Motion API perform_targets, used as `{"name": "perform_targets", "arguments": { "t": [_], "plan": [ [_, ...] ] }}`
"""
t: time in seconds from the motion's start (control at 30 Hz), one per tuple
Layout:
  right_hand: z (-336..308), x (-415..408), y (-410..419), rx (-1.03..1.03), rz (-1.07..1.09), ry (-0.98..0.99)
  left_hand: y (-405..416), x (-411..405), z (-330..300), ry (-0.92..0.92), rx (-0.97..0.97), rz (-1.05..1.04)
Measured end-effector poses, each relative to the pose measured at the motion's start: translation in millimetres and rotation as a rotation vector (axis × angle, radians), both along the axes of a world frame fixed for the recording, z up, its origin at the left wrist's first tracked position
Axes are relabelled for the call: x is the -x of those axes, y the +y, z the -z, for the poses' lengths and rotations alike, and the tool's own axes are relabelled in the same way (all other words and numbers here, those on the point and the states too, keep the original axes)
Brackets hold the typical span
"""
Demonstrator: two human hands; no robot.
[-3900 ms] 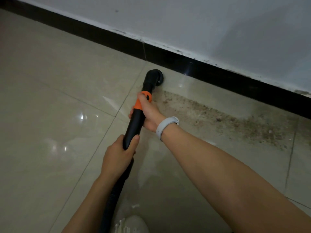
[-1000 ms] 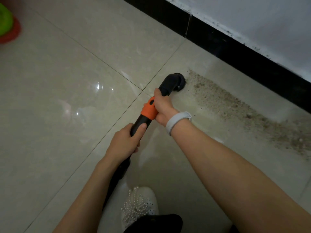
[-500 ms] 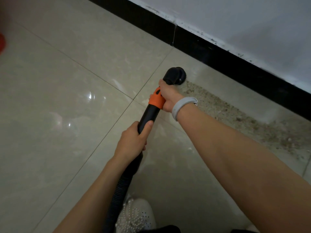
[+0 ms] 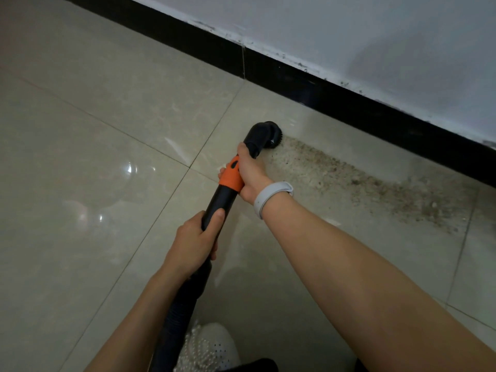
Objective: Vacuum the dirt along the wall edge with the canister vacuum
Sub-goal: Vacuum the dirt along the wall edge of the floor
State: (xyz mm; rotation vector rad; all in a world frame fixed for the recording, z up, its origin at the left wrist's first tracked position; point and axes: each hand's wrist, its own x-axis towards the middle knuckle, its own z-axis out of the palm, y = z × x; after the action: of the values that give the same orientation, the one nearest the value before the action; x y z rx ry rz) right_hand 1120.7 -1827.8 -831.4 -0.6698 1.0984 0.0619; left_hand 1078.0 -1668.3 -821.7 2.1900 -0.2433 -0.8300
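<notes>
Right hand (image 4: 251,170) grips the wand (image 4: 224,196) near the brush (image 4: 264,136) to steer it into the dirt (image 4: 375,189), while left hand (image 4: 194,242) clasps lower for support

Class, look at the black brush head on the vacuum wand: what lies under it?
The brush head sits on the beige floor tile at the left end of the dirt strip. Whatever dirt lies directly beneath it is covered.

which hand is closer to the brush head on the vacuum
Right. The right hand grips the wand at the orange collar, just behind the brush head. The left hand holds the black tube farther back, toward the hose.
</notes>
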Motion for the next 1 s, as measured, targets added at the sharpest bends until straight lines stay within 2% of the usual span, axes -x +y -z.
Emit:
{"name": "perform_targets", "arguments": {
  "t": [0.13,0.33,1.0],
  "plan": [
    [1.9,10.4,0.6,0.052,0.032,-0.066,-8.8,-2.4,-2.5,-0.007,-0.014,0.027],
    [-3.4,25.8,4.5,0.008,0.071,-0.143,-17.1,-1.5,-5.5,-0.012,-0.024,0.048],
    [-18.1,79.5,-36.2,-0.018,0.291,-0.053,-60.7,17.9,-22.5,0.091,-0.04,0.266]
  ]
}}
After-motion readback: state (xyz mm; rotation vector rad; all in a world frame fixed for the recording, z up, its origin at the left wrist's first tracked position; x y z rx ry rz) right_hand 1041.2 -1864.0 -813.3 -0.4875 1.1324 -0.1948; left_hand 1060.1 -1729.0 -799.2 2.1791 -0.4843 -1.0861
